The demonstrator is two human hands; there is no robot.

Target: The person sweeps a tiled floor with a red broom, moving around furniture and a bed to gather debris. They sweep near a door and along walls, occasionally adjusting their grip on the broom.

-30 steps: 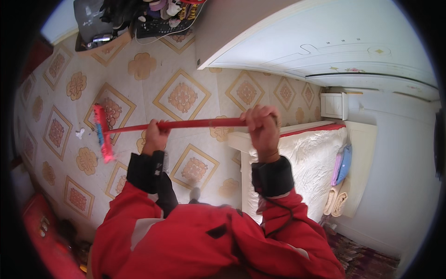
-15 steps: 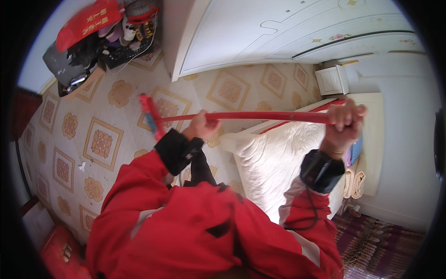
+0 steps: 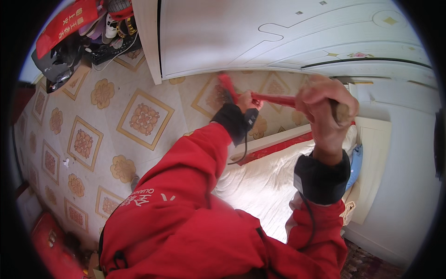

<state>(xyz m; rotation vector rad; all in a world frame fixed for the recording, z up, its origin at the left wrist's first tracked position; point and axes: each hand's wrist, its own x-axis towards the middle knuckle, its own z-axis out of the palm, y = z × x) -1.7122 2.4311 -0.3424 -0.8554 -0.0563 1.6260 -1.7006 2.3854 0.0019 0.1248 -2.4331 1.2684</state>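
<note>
Red broom [image 3: 275, 99] in two-handed use: the right hand [image 3: 327, 104] clasps the upper end of the handle, the left hand [image 3: 249, 101] the shaft close to the blurred head. The head lies over the patterned floor [image 3: 181, 114], near the base of the white cabinet [image 3: 223, 37]. Sweeping appears under way and unfinished: a white scrap [image 3: 66, 162] remains well apart on the left; the area covered cannot be told.

- We wore a red jacket [image 3: 195, 242], white lettering [image 3: 141, 199] on its left sleeve [image 3: 186, 162].
- Our black left wristband [image 3: 227, 120], at that sleeve's edge, trailed a dark cable [image 3: 245, 144].
- Our black right wristband [image 3: 323, 179] had a thin cord [image 3: 312, 223] over the right sleeve [image 3: 325, 232].
</note>
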